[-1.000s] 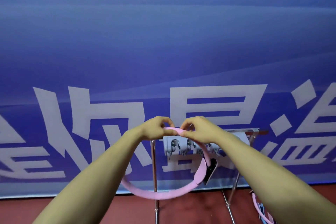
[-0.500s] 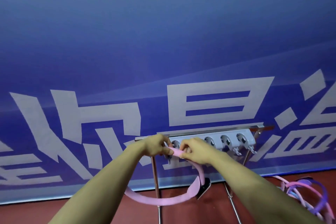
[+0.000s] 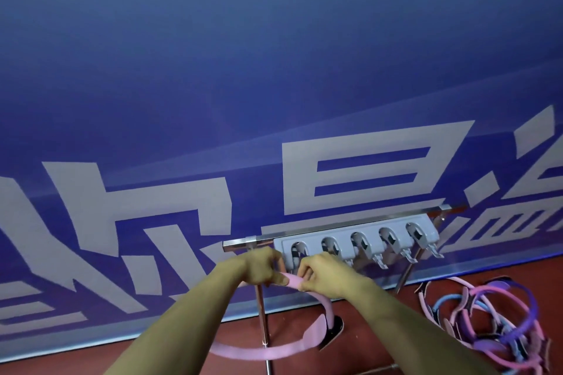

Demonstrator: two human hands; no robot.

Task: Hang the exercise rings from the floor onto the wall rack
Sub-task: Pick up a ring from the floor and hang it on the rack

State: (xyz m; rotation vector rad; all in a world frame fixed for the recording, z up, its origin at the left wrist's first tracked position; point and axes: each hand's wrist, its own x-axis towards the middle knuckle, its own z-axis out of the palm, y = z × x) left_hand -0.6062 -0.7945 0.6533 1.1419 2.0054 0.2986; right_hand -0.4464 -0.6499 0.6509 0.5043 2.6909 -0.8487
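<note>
A pink exercise ring (image 3: 262, 352) hangs upright in front of me, held by its top. My left hand (image 3: 259, 266) grips the top of the ring from the left, and my right hand (image 3: 323, 275) pinches it from the right. Both hands sit just below the leftmost holder of the grey wall rack (image 3: 356, 240), which has several clips with small hooks along a metal bar. The ring's top touches or nearly touches that leftmost hook; my fingers hide the contact. A black pad (image 3: 333, 330) shows on the ring's right side.
A pile of pink, purple and blue rings (image 3: 487, 323) lies on the red floor (image 3: 292, 329) at the lower right. The rack's metal legs (image 3: 262, 313) stand in front of a large blue banner (image 3: 274, 100) with pale characters.
My view has tilted down and to the right, so the rack and floor pile show more fully. Both hands lowered the ring's top from above the rack to just under the leftmost holder.
</note>
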